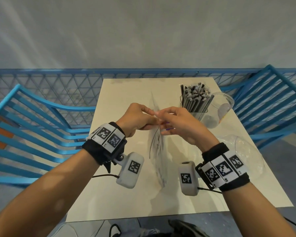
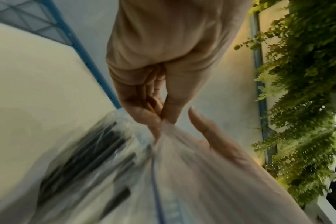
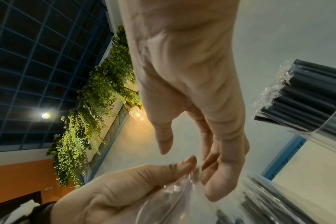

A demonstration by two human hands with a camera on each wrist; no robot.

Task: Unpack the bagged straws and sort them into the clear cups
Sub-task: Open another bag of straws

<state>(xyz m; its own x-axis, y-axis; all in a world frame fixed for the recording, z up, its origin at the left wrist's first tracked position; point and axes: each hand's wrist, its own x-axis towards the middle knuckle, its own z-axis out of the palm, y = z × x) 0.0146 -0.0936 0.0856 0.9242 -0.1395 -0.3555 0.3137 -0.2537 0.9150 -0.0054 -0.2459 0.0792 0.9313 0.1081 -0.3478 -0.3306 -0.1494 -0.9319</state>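
Observation:
A clear bag [image 1: 158, 151] with black straws [image 2: 82, 159] in it hangs over the middle of the white table [image 1: 120, 194]. My left hand [image 1: 150, 112] pinches the bag's top edge between thumb and finger [image 2: 164, 119]. My right hand [image 1: 161, 121] is close beside it; its fingers [image 3: 217, 181] lie against the bag film and its thumb stands free. At the back right a clear cup [image 1: 200, 115] stands upright, packed with wrapped black straws [image 1: 195, 98]. A second clear cup [image 1: 224, 106] lies on its side next to it.
Crumpled clear plastic [image 1: 244, 151] lies on the table's right edge. Blue slatted chairs stand at the left [image 1: 32, 134] and right [image 1: 272, 108]. A blue mesh fence [image 1: 67, 86] runs behind the table. Dark bags [image 1: 186, 228] sit below the near edge.

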